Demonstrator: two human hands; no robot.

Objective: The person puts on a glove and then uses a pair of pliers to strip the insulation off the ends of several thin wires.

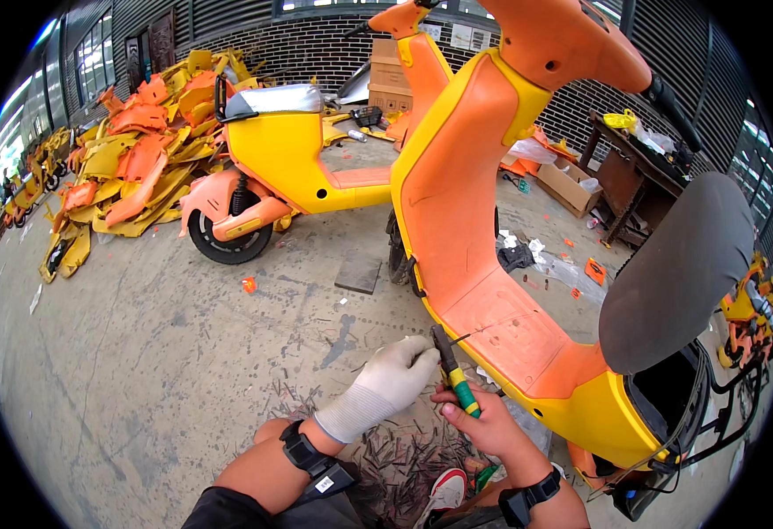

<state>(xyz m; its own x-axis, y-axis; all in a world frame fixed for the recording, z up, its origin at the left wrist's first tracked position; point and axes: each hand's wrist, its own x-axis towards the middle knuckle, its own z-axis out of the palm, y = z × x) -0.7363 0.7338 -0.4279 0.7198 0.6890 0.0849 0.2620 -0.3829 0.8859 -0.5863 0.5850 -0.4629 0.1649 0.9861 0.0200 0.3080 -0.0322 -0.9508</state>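
My right hand (485, 415), bare, grips combination pliers (460, 383) with green and yellow handles, their dark jaws pointing up. A thin dark strip (460, 338) sticks out to the right beside the jaws. My left hand (396, 371) wears a white knit glove, its fingers curled in close to the pliers' head. Whether anything sits between those fingers is hidden. Both hands are beside the footboard (502, 324) of an orange and yellow electric scooter (456, 172). Its grey seat (680, 271) is tipped up over an open dark compartment (667, 390).
Dark short scraps (399, 456) litter the concrete floor around my shoe (449, 489). A second scooter (280, 152) stands behind the first. Orange and yellow panels (141, 159) are heaped at left. Cardboard boxes (389, 76) and a workbench (637, 159) stand further back.
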